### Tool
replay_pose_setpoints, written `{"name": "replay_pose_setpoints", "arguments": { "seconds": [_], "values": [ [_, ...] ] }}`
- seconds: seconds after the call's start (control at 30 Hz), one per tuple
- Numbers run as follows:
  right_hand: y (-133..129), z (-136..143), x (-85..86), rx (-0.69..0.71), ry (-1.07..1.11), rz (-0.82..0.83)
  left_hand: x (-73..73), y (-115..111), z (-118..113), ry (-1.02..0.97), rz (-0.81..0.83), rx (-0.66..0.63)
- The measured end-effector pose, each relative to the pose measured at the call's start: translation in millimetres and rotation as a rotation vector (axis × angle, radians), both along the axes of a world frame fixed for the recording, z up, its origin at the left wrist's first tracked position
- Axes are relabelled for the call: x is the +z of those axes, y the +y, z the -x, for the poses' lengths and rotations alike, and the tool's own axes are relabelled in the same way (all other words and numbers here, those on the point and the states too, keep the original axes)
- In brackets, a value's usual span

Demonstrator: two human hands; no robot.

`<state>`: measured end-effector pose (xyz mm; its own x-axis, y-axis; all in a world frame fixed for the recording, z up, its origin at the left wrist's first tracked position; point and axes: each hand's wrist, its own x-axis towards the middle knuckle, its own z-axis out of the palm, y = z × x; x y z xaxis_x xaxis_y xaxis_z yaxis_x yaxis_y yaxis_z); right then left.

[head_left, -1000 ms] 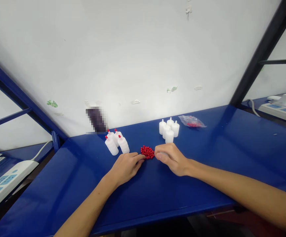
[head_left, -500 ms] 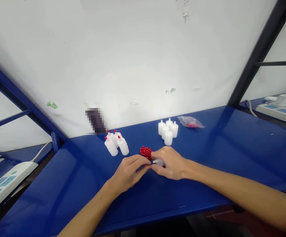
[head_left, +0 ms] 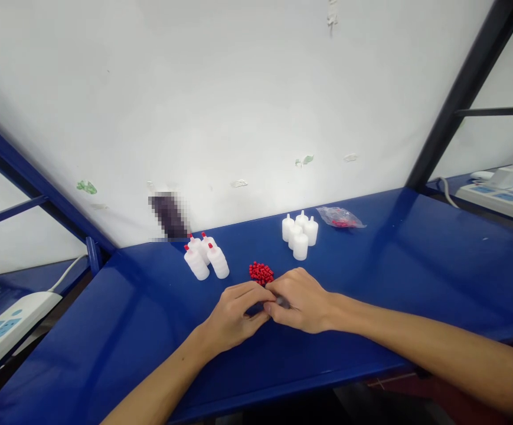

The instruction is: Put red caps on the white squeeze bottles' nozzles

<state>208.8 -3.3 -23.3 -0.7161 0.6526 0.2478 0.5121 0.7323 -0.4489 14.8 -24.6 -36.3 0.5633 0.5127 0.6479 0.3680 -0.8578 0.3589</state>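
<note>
a small bottle [head_left: 283, 302] is held in the right hand [head_left: 303, 300], wrapped by curled fingers so that only a greyish part of it is left showing. the left hand [head_left: 241, 311] is brought up against it, its thumb and fingers bent in to a narrow gap and its fingertips met by those of the right hand; whether a cap is pinched there cannot be told, since the tips are covered. the bottle is held over the blue table [head_left: 371, 265], near its front edge, and just beyond both hands a loose pile of red caps [head_left: 260, 272] is spread. to the left of the pile, white bottles with red tips [head_left: 219, 262] are grouped close together. to the right and farther back, five white bottles [head_left: 300, 247] are clustered, with bare nozzles shown on most. beside these, a clear plastic bag [head_left: 341, 217] is laid, with red pieces seen inside.
</note>
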Motion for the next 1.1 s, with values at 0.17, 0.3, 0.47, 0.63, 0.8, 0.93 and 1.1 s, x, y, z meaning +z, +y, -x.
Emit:
{"name": "replay_pose_setpoints", "arguments": {
  "seconds": [0.17, 0.3, 0.47, 0.63, 0.8, 0.93, 1.1],
  "values": [
    [-2, -2, -1.3, 0.068, 0.034, 0.062, -3.4, 0, 0, 0.025, -0.053, -0.038],
    [-1, -1, -1.6, 0.095, 0.090, 0.053, 3.0, -2, 2, 0.128, -0.103, 0.003],
    [4, -5, 1.3, 0.054, 0.203, 0.073, 20.9, -8, 27, 0.341, -0.108, 0.113],
    [4, -7, 2.2, 0.058, 0.266, 0.335, 24.5, -15, 81, 0.596, 0.230, 0.447],
    [-6, -2, 2.5, 0.117, 0.244, 0.304, 15.3, -14, 115, 0.412, 0.456, 0.782],
    [-9, -1, -4.0, 0.162, 0.263, 0.276, 8.4, -6, 118, 0.312, 0.499, 0.895],
    [-8, -3, -6.5, 0.295, 0.291, 0.448, 7.9, 2, 115, 0.236, 0.465, 0.923]
  ]
}}
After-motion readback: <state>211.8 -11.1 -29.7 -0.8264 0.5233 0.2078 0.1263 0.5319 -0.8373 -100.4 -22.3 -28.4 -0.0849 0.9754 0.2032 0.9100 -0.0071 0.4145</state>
